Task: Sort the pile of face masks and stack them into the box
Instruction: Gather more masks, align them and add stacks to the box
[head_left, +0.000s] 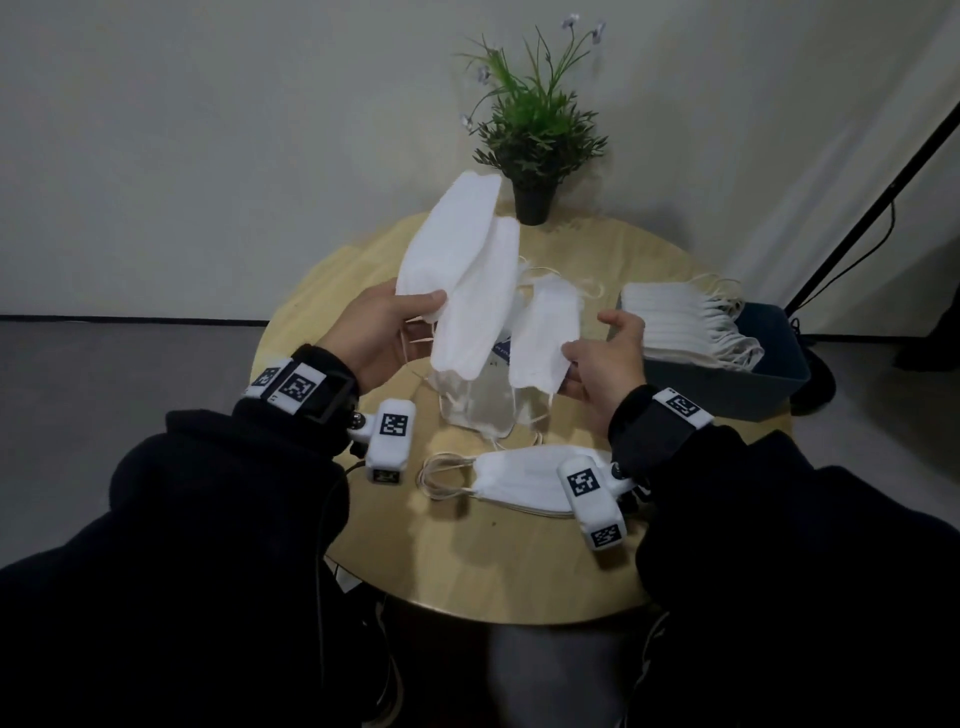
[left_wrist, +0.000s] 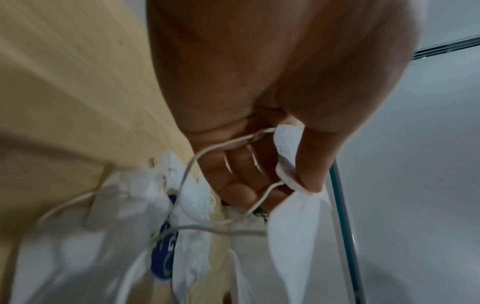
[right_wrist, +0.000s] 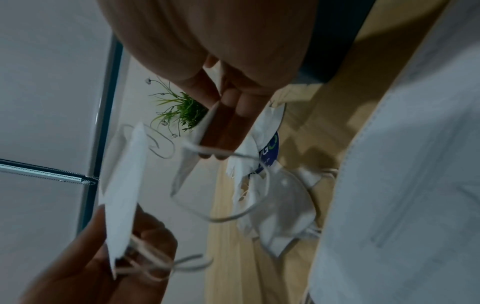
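My left hand (head_left: 415, 312) pinches two white folded masks (head_left: 457, 270) by their lower end, fanned upward over the round wooden table (head_left: 322, 291). In the left wrist view the thumb (left_wrist: 311, 156) presses a mask edge (left_wrist: 288, 162) against the fingers, ear loops dangling. Lower and to the right, my right hand (head_left: 571, 369) pinches a third white mask (head_left: 545, 332); its fingers (right_wrist: 228, 115) clamp that mask's edge (right_wrist: 207, 121). A dark blue box (head_left: 779, 374) at the table's right edge holds a tall, slanted stack of masks (head_left: 685, 327). More masks (head_left: 519, 483) lie near the front edge.
A clear plastic wrapper (head_left: 478, 410) with a blue label lies under the raised masks. A potted green plant (head_left: 535, 135) stands at the table's back. A black stand pole (head_left: 872, 208) leans at the right by the wall.
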